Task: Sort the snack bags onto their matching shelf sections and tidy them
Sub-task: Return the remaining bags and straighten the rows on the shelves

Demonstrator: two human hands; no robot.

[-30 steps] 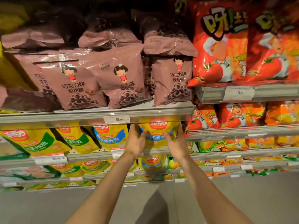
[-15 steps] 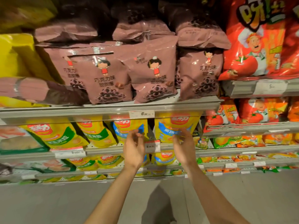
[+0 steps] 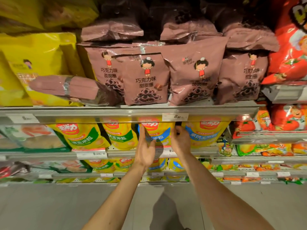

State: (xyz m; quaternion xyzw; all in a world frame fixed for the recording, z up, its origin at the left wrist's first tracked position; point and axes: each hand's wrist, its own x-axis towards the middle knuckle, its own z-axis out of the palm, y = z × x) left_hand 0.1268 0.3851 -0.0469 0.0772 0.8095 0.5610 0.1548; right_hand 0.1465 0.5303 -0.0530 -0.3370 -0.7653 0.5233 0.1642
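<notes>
A yellow corn-snack bag with a blue label (image 3: 157, 131) stands on the middle shelf under a price tag (image 3: 175, 116). My left hand (image 3: 146, 146) holds its left edge, fingers reaching up along the side and thumb in front. My right hand (image 3: 180, 140) grips its right edge with curled fingers. A second blue-label bag (image 3: 206, 133) stands just to the right. Green-label yellow bags (image 3: 81, 135) fill the section to the left.
Brown chocolate-ring bags (image 3: 146, 80) line the upper shelf (image 3: 99, 112). One brown bag (image 3: 66, 87) lies on its side across large yellow bags (image 3: 33, 55). Red tomato bags (image 3: 290, 55) fill the right bay. Lower shelves hold small yellow and orange packs; grey floor lies below.
Both hands let go of the right blue-label bag, moved left and took hold of the neighbouring blue-label bag. The view has shifted left, so the shelves appear further right.
</notes>
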